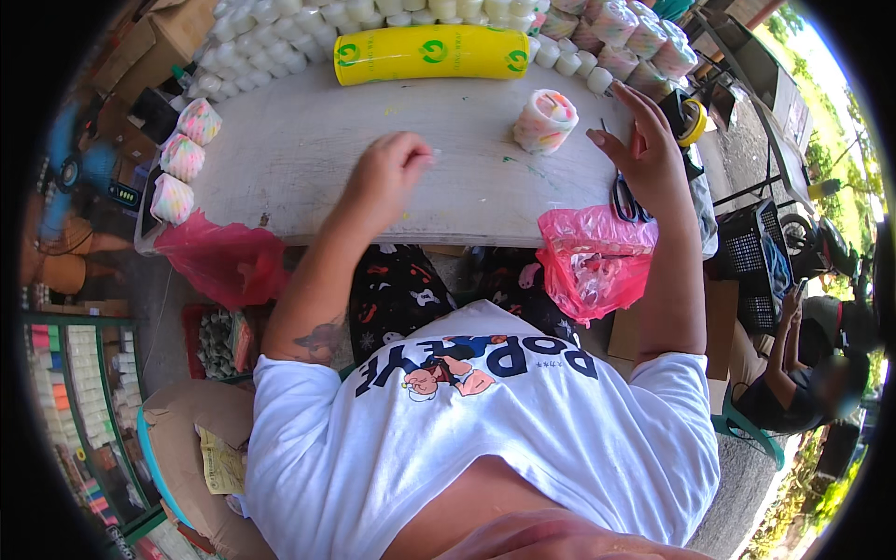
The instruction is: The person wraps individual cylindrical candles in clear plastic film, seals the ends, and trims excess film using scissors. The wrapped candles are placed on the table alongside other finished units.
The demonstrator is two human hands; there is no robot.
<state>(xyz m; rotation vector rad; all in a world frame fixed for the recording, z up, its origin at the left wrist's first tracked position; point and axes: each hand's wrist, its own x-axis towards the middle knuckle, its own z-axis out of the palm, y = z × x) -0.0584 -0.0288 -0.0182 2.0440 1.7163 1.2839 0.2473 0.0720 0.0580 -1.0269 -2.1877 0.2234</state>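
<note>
My left hand [393, 175] is over the left-middle of the table, fingers curled in and blurred by motion. A tiny pale speck shows by its fingertips; whether the fingers pinch anything is unclear. On the right, my right hand [645, 150] has its fingers spread and holds nothing visible. Partly beneath it are dark-handled scissors [623, 196] and an orange-red object [637, 140] that the fingers half hide. Between the hands, nearer the right one, a white candle with coloured flecks [546, 122] stands on the worn table [294, 154].
A yellow cling wrap roll [430, 54] lies at the back before stacked white candles [269, 35]. Wrapped speckled candles [185, 161] line the left edge. Pink plastic bags [224, 262] [595, 262] hang at the front. Yellow tape [693, 122] sits right; a person [791, 378] sits beyond.
</note>
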